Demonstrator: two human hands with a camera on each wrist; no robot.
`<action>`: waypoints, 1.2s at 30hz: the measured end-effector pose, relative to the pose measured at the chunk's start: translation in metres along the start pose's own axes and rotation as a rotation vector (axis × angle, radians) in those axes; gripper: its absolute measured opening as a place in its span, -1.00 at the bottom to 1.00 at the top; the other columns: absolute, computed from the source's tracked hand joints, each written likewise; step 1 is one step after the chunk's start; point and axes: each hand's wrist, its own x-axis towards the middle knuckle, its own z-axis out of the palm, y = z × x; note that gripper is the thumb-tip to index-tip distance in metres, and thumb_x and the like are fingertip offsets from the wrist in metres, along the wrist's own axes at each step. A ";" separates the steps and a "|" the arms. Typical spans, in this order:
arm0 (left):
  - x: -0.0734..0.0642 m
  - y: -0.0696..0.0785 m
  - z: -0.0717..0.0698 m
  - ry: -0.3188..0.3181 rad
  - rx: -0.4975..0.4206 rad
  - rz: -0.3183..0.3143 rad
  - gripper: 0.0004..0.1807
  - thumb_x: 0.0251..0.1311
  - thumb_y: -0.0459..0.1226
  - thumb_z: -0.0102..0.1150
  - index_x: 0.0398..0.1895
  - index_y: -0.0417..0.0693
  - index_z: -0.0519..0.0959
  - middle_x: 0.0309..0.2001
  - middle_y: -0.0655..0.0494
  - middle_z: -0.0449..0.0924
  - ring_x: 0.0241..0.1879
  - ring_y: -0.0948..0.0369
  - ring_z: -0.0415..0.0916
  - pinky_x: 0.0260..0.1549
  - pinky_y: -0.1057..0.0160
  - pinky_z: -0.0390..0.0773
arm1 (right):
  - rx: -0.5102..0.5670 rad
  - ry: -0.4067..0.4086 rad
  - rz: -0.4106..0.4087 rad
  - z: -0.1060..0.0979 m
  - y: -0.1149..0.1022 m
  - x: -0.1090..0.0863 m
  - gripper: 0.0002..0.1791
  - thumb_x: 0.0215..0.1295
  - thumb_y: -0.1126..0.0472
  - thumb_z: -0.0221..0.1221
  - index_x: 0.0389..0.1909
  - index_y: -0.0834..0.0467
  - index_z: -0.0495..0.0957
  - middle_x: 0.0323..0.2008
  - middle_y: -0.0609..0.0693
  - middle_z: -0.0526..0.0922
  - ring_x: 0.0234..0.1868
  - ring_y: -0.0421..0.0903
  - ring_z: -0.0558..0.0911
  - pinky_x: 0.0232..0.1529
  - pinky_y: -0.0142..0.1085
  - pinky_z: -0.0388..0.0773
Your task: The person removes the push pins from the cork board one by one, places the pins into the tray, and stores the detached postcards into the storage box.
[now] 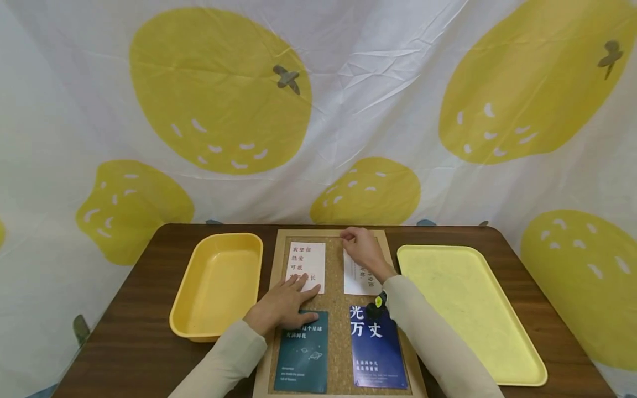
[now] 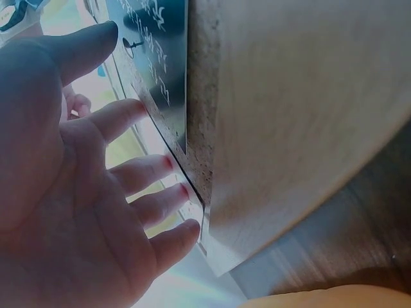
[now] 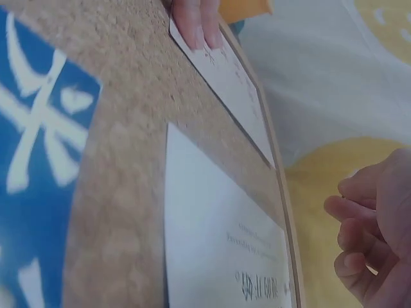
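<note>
My left hand (image 1: 282, 305) lies spread, palm down, over the lower edge of a white card (image 1: 307, 255) with red writing and the top of a green card (image 1: 301, 359). Both cards are on a framed cork board (image 1: 335, 331). A small pin (image 2: 133, 45) shows at the green card in the left wrist view. My right hand (image 1: 365, 250) is raised over the top of another white card (image 1: 354, 279). Its thumb and forefinger pinch a tiny pin-like thing (image 3: 342, 196), mostly hidden by the fingertips. A blue card (image 1: 378, 359) lies below that white card.
Left of the board stands a deep orange-yellow tub (image 1: 216, 287); to its right is a flat pale yellow tray (image 1: 468, 309). All rest on a dark wooden table (image 1: 134, 331). Behind the table hangs a fruit-patterned cloth (image 1: 348, 110).
</note>
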 end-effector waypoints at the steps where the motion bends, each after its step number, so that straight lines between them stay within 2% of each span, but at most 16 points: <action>1: 0.000 0.000 0.000 0.001 -0.002 0.000 -0.28 0.32 0.18 0.07 0.51 0.22 0.26 0.54 -0.06 0.09 0.53 -0.05 0.00 0.47 -0.06 0.05 | 0.001 0.001 0.001 -0.002 0.001 -0.001 -0.81 0.32 0.28 0.22 -0.12 0.24 0.70 -0.30 0.05 0.72 -0.29 -0.06 0.63 -0.25 -0.16 0.58; 16: 0.001 -0.002 0.000 -0.011 -0.014 -0.004 -0.27 0.32 0.19 0.06 0.51 0.22 0.24 0.55 -0.05 0.06 0.54 -0.05 -0.02 0.48 -0.06 0.02 | 0.006 0.028 -0.002 -0.023 0.018 -0.012 -0.83 0.32 0.33 0.23 -0.12 0.26 0.69 -0.31 0.07 0.71 -0.30 -0.03 0.61 -0.23 -0.17 0.55; 24: -0.002 -0.001 -0.002 0.000 -0.022 0.000 -0.26 0.31 0.18 0.09 0.51 0.20 0.26 0.54 -0.07 0.08 0.53 -0.06 -0.01 0.47 -0.07 0.04 | -0.043 0.059 -0.014 -0.031 0.029 -0.018 -0.84 0.31 0.30 0.26 -0.14 0.25 0.70 -0.30 0.08 0.71 -0.27 0.00 0.61 -0.19 -0.12 0.54; 30: -0.002 0.000 -0.003 0.000 -0.022 -0.002 -0.27 0.31 0.17 0.09 0.50 0.19 0.26 0.54 -0.07 0.08 0.53 -0.06 -0.01 0.47 -0.07 0.04 | -0.056 0.068 -0.024 -0.036 0.035 -0.022 -0.84 0.32 0.31 0.24 -0.14 0.26 0.69 -0.30 0.09 0.72 -0.31 -0.01 0.60 -0.26 -0.16 0.52; 36: -0.002 0.000 -0.002 -0.002 -0.021 -0.002 -0.27 0.31 0.17 0.09 0.51 0.20 0.26 0.54 -0.07 0.08 0.53 -0.05 -0.01 0.47 -0.06 0.03 | -0.062 0.066 0.008 -0.042 0.041 -0.027 -0.83 0.34 0.29 0.23 -0.12 0.25 0.69 -0.28 0.08 0.70 -0.33 -0.03 0.57 -0.30 -0.21 0.48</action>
